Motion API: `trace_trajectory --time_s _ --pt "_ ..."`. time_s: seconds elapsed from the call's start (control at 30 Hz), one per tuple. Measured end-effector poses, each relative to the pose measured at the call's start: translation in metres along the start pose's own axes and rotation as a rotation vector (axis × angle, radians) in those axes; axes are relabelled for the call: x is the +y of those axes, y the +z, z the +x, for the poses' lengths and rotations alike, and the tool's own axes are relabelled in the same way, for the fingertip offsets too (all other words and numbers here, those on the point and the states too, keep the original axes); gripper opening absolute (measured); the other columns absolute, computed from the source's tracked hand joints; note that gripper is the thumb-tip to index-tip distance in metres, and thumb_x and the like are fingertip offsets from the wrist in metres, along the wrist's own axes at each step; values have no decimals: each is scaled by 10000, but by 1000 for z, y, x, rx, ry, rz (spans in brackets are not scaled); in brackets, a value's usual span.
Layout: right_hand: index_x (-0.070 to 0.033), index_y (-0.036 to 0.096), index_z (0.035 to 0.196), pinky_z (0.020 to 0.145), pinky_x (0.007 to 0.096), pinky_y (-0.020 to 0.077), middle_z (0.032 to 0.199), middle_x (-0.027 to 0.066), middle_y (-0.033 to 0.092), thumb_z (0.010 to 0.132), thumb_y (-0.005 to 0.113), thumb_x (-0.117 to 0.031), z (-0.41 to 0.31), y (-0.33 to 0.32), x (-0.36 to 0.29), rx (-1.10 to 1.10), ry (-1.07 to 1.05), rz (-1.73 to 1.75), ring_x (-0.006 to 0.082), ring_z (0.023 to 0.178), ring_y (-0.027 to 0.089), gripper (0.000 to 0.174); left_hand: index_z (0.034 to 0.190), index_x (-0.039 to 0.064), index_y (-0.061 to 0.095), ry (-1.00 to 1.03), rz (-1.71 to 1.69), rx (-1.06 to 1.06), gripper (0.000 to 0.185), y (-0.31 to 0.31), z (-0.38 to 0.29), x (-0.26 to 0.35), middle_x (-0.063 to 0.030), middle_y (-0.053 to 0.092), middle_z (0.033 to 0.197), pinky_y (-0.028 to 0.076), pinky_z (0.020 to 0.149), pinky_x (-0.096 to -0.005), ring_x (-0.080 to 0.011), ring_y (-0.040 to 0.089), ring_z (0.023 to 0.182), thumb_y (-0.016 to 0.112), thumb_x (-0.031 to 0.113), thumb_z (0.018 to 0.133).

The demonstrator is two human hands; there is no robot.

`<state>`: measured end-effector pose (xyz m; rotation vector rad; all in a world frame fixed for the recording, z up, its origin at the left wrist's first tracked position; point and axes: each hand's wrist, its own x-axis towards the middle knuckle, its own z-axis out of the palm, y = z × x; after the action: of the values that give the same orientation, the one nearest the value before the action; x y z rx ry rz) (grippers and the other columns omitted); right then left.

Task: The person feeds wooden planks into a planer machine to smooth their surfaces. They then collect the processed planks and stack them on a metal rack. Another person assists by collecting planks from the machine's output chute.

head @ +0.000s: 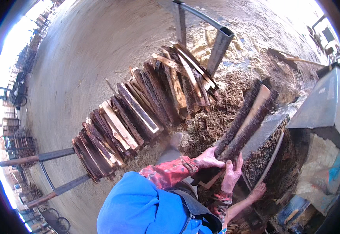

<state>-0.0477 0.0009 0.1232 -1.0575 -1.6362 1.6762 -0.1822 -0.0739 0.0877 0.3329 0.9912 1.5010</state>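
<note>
My left hand (209,158) grips the near end of a few bark-edged wood slabs (247,121), its thumb lying across them. My right hand (232,175) is against the same end from the other side, fingers pointing up along the bark. The slabs slant away to the upper right, raised over sawdust, with a pale sawn face showing between dark bark; they are slightly blurred. Left of them, a long row of bark-edged slabs and offcuts (146,96) lies across a metal rack (221,48). Red patterned sleeves cover my forearms.
A co-worker's bare hand (257,191) is close to my right hand, by a curved bar (270,161). Sheet-metal housing (319,99) stands at the right above a hanging cloth (319,172). Sawdust (205,131) covers the ground beside the rack; a concrete floor (70,76) extends left.
</note>
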Motion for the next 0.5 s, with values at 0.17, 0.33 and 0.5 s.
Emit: trace_trajectory --time_s 0.17,0.33,0.5 --pt "4 388 1462 1048 325 418 1394 128 507 949 553 17 18 61 -11 -253 6 -76 216 1238 531 539 1321 -6 512 75 64 358 721 -62 -40 37 -109 603 1274 473 1015 -345 -185 589 1124 865 135 708" --pt "25 431 1424 995 316 462 1285 103 575 937 598 10 16 79 35 -338 133 -73 190 1117 600 515 1137 -39 632 120 45 833 507 -140 -75 41 -97 708 991 572 782 -323 -190 675 792 827 108 693" --pt "7 519 1349 917 293 503 1215 103 620 929 635 -19 9 75 67 -342 264 -97 167 1036 631 437 977 -33 701 252 -89 1203 348 -220 -92 36 -74 715 881 549 679 -287 -148 660 723 830 96 681"
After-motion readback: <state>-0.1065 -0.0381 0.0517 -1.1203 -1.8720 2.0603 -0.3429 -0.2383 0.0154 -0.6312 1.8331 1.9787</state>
